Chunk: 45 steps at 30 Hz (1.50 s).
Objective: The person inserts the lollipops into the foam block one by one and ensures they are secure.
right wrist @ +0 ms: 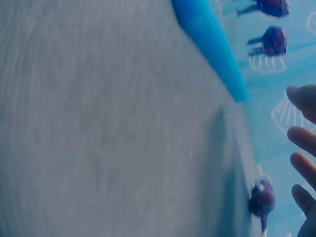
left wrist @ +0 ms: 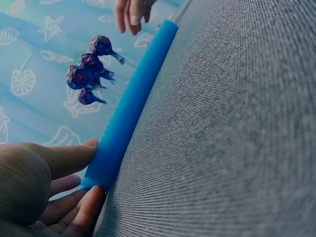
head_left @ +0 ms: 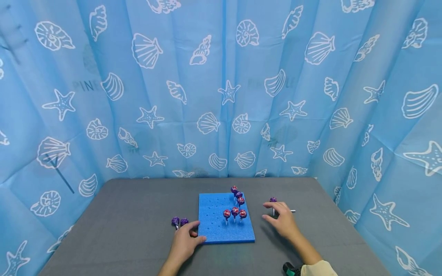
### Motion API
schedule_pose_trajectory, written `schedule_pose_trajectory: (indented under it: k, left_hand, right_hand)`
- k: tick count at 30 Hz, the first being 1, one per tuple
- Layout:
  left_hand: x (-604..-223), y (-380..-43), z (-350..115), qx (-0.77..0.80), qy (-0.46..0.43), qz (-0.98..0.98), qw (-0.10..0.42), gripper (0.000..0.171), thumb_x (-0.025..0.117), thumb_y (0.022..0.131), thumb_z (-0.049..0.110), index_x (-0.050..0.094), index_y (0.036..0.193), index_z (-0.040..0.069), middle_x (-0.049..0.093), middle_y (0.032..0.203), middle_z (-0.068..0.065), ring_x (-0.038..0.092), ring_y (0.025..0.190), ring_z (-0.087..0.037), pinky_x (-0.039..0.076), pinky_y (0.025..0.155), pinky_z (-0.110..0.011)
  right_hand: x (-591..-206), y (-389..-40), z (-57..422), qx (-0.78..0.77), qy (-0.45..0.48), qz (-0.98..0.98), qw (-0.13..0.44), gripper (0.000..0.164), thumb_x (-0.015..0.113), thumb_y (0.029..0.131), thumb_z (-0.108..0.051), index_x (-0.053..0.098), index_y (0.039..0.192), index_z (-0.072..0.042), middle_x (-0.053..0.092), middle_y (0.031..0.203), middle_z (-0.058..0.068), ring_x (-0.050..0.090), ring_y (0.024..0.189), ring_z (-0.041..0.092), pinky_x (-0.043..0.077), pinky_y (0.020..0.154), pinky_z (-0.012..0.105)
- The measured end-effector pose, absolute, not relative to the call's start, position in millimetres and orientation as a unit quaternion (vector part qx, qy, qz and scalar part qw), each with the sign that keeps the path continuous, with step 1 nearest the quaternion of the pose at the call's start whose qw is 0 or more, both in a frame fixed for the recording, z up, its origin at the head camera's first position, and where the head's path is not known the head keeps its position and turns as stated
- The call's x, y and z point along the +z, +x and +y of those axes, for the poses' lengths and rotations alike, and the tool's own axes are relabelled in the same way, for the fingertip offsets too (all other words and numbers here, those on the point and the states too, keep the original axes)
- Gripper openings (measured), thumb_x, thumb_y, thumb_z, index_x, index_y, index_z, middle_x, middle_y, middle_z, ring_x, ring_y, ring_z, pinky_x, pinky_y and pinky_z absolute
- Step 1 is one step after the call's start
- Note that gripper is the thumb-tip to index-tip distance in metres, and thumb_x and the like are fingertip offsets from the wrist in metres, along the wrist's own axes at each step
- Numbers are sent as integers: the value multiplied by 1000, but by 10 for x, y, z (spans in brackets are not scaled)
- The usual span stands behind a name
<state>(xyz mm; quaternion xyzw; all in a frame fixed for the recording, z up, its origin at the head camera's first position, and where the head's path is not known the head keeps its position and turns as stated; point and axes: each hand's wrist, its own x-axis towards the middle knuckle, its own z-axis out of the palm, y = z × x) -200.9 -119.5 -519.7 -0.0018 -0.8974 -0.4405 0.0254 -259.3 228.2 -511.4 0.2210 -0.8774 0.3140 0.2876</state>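
A blue foam board (head_left: 212, 235) with small holes lies on the grey table. My left hand (head_left: 184, 242) holds it at the front left corner, thumb and fingers on either side of that corner in the left wrist view. Several wrapped lollipops (head_left: 235, 211) stand upright in its right half, sticks down. To the right of the board, my right hand (head_left: 284, 222) is in the air with fingers spread and nothing between them. A purple lollipop (head_left: 273, 199) lies just beyond that hand, partly hidden by it, and a white stick (head_left: 293, 211) shows beside the fingers.
Two purple lollipops (head_left: 175, 221) lie left of the board, close to my left hand. A blue curtain (head_left: 221, 115) with white shells surrounds the grey table (head_left: 138, 230) behind and at the sides. A dark wrist strap (head_left: 289, 268) shows at my right sleeve.
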Motion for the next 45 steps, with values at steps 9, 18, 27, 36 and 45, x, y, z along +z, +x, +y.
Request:
schedule_pose_trajectory:
  k: [9,18,27,36,45]
  left_hand:
    - [-5190,-2013,-1202,-444,-4,-896,22,55,85,75,19,65,124,3,59,90,-1,52,78,-16,45,69,-38]
    - [-5189,-1993,-1196,-446,-6,-895,23,54,84,75,18,65,124,3,59,90,-2,51,78,-17,45,69,-38]
    - [-5185,-2001,-1188,-441,8,-897,19,55,84,75,19,65,124,5,58,87,0,50,79,-18,44,71,-40]
    - [-5193,-2003,-1191,-447,7,-894,13,55,84,76,19,65,125,5,58,89,-1,51,79,-17,44,69,-37]
    - [-5189,-2001,-1193,-450,6,-893,13,55,84,75,18,65,124,5,58,89,-1,51,78,-17,45,68,-36]
  right_hand:
    - [-5187,-2669,2483,299,223,-881,292,39,86,67,-4,71,104,-4,70,102,12,57,96,34,41,81,57]
    - [-5226,-2728,2642,270,185,-912,246,40,86,69,-9,71,106,-6,68,105,14,57,101,38,39,84,59]
    - [-5212,-2799,2731,247,169,-929,217,39,86,69,-8,72,104,-8,68,105,13,58,98,37,39,83,57]
    - [-5226,-2830,2777,237,163,-939,190,32,82,74,-4,71,103,-7,68,104,13,58,97,37,39,84,57]
    - [-5195,-2838,2785,233,155,-944,175,25,79,78,-5,72,102,-8,68,102,11,58,96,35,41,84,55]
